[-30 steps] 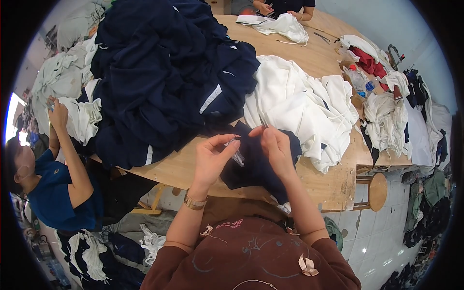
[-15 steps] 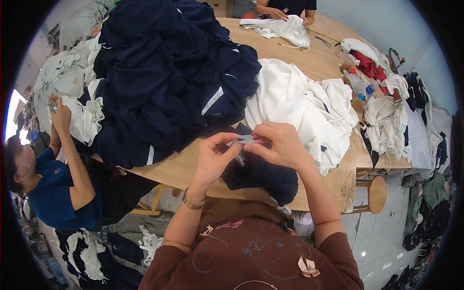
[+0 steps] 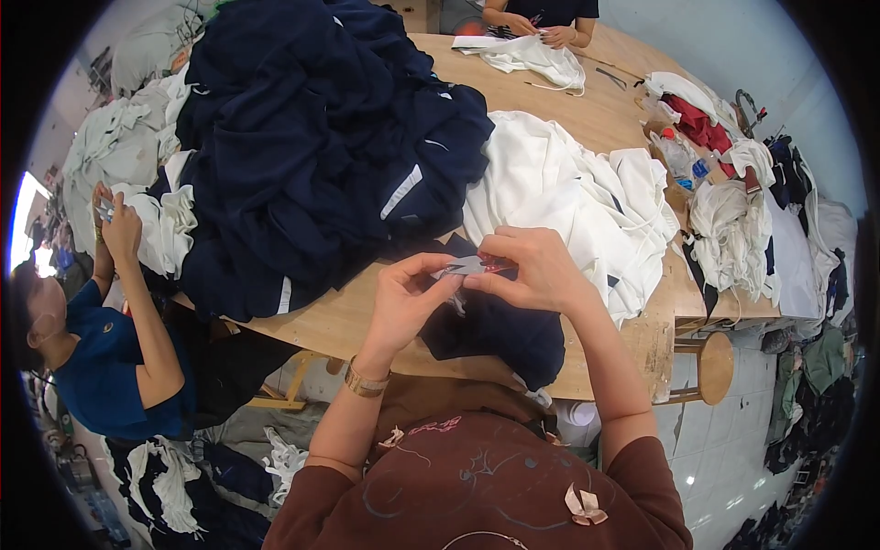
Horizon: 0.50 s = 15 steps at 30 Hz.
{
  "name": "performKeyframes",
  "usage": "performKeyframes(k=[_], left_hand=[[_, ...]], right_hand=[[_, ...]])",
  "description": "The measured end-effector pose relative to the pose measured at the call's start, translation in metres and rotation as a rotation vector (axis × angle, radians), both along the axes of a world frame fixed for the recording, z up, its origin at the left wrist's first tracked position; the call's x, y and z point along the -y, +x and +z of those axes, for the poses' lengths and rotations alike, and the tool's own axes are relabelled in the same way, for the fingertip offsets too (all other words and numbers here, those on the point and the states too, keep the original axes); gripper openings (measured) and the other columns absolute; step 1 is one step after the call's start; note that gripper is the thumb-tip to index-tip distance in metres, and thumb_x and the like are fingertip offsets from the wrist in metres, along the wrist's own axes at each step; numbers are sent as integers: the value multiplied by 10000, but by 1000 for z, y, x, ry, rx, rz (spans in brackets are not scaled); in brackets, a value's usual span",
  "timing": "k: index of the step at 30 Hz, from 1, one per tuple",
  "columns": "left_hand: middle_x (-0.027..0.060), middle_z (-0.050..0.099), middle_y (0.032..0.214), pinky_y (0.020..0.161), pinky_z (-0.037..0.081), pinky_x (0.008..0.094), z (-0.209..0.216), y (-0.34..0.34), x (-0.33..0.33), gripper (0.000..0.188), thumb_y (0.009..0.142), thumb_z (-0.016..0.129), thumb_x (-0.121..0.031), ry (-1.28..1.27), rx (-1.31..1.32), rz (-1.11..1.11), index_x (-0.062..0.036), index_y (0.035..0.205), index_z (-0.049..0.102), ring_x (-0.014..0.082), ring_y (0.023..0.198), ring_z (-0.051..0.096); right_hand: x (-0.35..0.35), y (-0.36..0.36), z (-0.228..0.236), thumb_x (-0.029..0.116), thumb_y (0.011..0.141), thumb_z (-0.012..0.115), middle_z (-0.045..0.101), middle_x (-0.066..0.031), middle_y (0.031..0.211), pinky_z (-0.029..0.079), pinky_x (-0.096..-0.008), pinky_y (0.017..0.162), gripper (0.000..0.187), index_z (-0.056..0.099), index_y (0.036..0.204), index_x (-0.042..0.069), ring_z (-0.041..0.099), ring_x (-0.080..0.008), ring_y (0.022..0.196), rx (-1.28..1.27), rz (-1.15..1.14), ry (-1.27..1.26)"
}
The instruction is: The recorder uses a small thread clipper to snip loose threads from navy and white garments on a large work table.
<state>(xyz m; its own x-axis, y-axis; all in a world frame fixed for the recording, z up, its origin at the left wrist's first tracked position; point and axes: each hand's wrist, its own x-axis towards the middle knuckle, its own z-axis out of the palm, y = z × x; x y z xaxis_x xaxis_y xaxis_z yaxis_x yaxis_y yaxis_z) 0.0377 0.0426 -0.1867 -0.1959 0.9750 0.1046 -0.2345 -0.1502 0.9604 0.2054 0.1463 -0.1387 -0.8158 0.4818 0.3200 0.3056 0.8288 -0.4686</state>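
Note:
Both my hands meet in front of me over the table's near edge, around a small pair of thread snips (image 3: 469, 266) with grey metal blades and some red on it. My left hand (image 3: 411, 291) is closed, thumb and forefinger pinching the snips' left end. At the other end, by the red part, the fingers of my right hand (image 3: 532, 270) are closed on it too. A dark navy garment (image 3: 502, 337) lies on the table just below my hands. My fingers hide part of the snips.
A tall heap of navy garments (image 3: 302, 137) covers the table's left, with a white garment pile (image 3: 568, 202) right of it. Co-workers sit at the left (image 3: 119, 367) and far side (image 3: 541, 23). Bottles and cloth lie far right; a wooden stool (image 3: 713, 368) stands at the right.
The snips have turned slightly between my fingers, so more of the grey metal shows. My hands stay in nearly the same place. The co-workers' hands have shifted a little.

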Motion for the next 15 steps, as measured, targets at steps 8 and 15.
performKeyframes(k=[8,15], left_hand=[[62,643,901,690,478,187,-3,-3,1,192,809,638,4,-33,148,-56,52,994,620,64,777,582],[52,642,891,675,474,180,-2,-1,-1,187,806,638,8,-20,39,-38,51,987,624,60,766,579]], right_hand=[[-1,1,-2,440,744,657,572,-72,651,402,-354,503,381,579,713,68,569,-277,598,-2,-4,-38],[1,2,5,430,739,661,567,-74,635,398,-348,489,369,580,719,71,563,-273,570,26,-4,36]])
